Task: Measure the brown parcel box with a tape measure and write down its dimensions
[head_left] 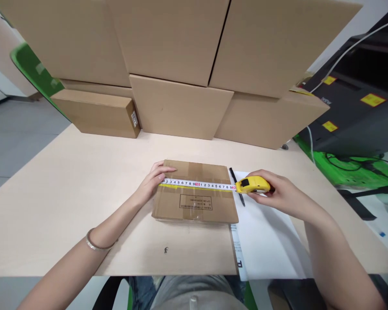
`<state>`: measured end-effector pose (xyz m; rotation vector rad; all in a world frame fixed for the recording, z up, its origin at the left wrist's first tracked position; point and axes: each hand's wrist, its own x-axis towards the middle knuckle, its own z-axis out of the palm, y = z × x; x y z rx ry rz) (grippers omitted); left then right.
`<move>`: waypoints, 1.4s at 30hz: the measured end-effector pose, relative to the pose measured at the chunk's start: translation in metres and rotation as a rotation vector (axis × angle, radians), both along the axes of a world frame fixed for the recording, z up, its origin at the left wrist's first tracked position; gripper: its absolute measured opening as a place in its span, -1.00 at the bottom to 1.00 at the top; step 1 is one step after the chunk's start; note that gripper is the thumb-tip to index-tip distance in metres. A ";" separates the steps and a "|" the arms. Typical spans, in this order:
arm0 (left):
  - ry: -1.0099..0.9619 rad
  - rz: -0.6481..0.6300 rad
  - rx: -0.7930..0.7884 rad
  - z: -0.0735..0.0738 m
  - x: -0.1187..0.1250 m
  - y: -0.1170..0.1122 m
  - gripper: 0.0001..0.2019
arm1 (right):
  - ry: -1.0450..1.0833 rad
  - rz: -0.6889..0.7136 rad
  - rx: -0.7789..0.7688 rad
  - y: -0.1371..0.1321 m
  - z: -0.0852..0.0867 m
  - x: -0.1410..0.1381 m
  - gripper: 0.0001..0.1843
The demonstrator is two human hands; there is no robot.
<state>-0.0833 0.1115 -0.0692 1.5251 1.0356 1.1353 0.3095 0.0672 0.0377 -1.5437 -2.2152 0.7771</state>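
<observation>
While hands stretch tape measure (pixel 198 185) across box (pixel 194 206); pen (pixel 237 186) beside.

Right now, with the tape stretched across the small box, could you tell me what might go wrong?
1. The left hand only presses the tape blade down at the left edge of the small box; if it slips, the blade could snap back toward the yellow case in the right hand.
2. The black pen lies beside the box's right edge, close to the case, so it could be nudged and roll.
</observation>
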 end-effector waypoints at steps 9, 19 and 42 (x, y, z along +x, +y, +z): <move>-0.028 -0.008 0.013 -0.001 0.000 0.001 -0.61 | -0.007 0.011 0.024 0.001 0.001 -0.006 -0.78; -0.106 0.010 0.013 -0.006 0.002 0.000 -0.52 | -0.080 0.334 0.188 0.034 0.018 -0.139 -0.73; 0.780 -0.098 0.775 0.060 0.071 -0.120 -0.57 | 0.204 0.754 -0.088 0.004 0.025 -0.071 -0.67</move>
